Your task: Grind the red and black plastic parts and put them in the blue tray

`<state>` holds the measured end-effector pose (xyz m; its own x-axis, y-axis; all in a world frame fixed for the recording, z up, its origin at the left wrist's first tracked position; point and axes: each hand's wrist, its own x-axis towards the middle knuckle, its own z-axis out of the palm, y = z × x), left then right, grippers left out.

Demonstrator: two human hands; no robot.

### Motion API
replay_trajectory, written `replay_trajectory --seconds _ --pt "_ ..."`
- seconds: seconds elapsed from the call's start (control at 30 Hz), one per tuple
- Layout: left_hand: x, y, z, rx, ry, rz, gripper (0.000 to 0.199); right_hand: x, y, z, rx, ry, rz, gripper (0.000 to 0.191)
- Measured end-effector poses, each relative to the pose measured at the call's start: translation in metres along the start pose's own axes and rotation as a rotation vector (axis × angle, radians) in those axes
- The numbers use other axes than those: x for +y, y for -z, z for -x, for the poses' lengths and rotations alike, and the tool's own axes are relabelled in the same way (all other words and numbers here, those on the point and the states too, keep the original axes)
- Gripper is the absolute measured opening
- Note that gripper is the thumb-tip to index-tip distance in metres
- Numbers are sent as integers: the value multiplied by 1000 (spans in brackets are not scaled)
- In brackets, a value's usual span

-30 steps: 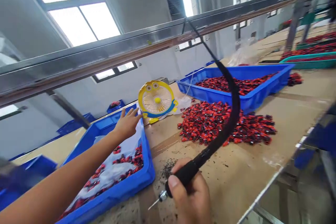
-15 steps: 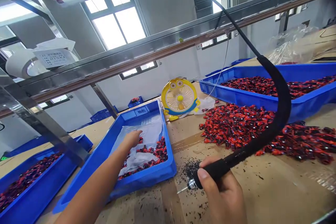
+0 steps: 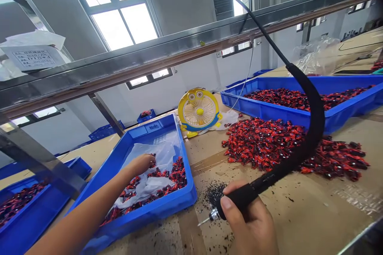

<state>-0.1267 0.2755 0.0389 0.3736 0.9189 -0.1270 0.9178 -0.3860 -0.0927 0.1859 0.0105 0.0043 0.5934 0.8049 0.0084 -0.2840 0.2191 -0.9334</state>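
Note:
My right hand (image 3: 251,219) grips the black handpiece of a rotary tool (image 3: 237,201). A thin metal bit (image 3: 205,221) sticks out of its silver collar, pointing down left over the table. From its rear a foam-covered flexible shaft (image 3: 318,115) curves up and away. My left hand (image 3: 143,163) reaches into a blue tray (image 3: 191,197), its fingers closed around a small red-and-black part (image 3: 153,160) that shows at the fingertips. Around that hand lie more red-and-black parts (image 3: 179,173) and crumpled translucent plastic sheeting (image 3: 158,185).
A heap of red-and-black parts (image 3: 266,143) covers the table's right. Behind it stands another filled blue tray (image 3: 275,114). A yellow fan (image 3: 200,111) stands mid-table. Black shavings (image 3: 216,192) lie near the bit. A metal shelf rail (image 3: 179,40) crosses above; one more tray (image 3: 42,203) is at left.
My left hand has curled from an extended finger to a closed grip at the parts in the tray. My right hand keeps the rotary tool nearly in place. The view has shifted slightly.

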Motion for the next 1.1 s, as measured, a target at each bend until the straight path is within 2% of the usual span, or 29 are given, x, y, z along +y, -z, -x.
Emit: replay_trajectory --seconds 0.1,0.17,0.37,0.5,0.57,0.63,0.73,0.8,0.9,0.93,1.0,1.1 --pt "-1 -2 5 -22 57 98 36 3 0 1 -9 3 4 35" --pt "1 0 7 2 100 177 36 4 0 1 -22 10 3 36" --pt "21 27 16 237 228 551 34 6 2 -1 -58 30 -4 36" --pt "58 46 49 403 215 931 38 7 5 -3 -72 31 -20 37" --pt "84 48 77 451 165 1116 56 7 5 -3 -80 26 -33 39" --pt "111 43 107 483 130 1263 71 7 4 -3 -88 17 -47 39" --pt "146 23 148 513 123 1415 84 5 4 -1 -102 -16 -82 40" --pt "164 7 165 479 127 1522 80 3 5 2 -125 -61 -114 44" --pt "182 -10 176 399 111 1447 52 2 8 4 -179 -143 -155 51" --pt "186 -13 178 428 66 1342 40 2 9 4 -203 -162 -167 53" --pt "191 -18 178 559 -69 1090 21 4 11 4 -249 -181 -194 58" --pt "194 -24 178 733 -222 837 15 10 12 4 -282 -176 -247 63"
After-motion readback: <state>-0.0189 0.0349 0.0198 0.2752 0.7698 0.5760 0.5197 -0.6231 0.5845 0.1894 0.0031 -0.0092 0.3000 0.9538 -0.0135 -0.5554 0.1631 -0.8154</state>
